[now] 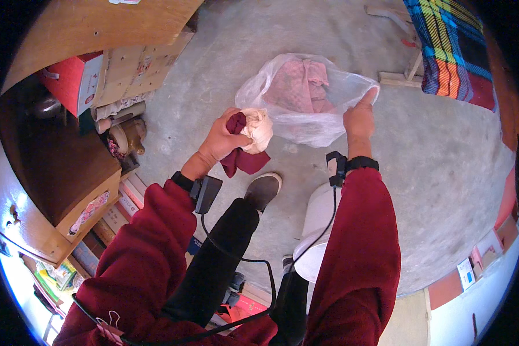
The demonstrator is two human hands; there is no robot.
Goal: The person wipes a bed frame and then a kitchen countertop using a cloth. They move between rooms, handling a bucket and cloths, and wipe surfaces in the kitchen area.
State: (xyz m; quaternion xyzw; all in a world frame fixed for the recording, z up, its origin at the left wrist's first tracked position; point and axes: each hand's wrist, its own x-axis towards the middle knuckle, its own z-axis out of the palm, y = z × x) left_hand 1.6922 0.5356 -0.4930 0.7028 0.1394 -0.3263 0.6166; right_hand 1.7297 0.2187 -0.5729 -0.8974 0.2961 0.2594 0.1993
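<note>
My left hand [220,138] is closed around a crumpled cream cloth [258,131] and a dark maroon cloth [251,161], whose lower end hangs free. Ahead of me a translucent white plastic bag [302,129] lies open-mouthed on the concrete floor. Inside it sits a bunched pink cloth [298,82] with darker stains. My right hand [360,119] grips the right rim of the bag, the index finger stretched along it. The cloths in my left hand are just outside the bag's near left side.
A white bucket [318,212] stands beside my right forearm. On the left are a wooden cabinet [91,199], a cardboard box [129,73] and a red box [71,82]. A plaid blanket [450,52] hangs at the upper right above a wooden frame [400,80]. A black cable [268,272] runs between my wrists.
</note>
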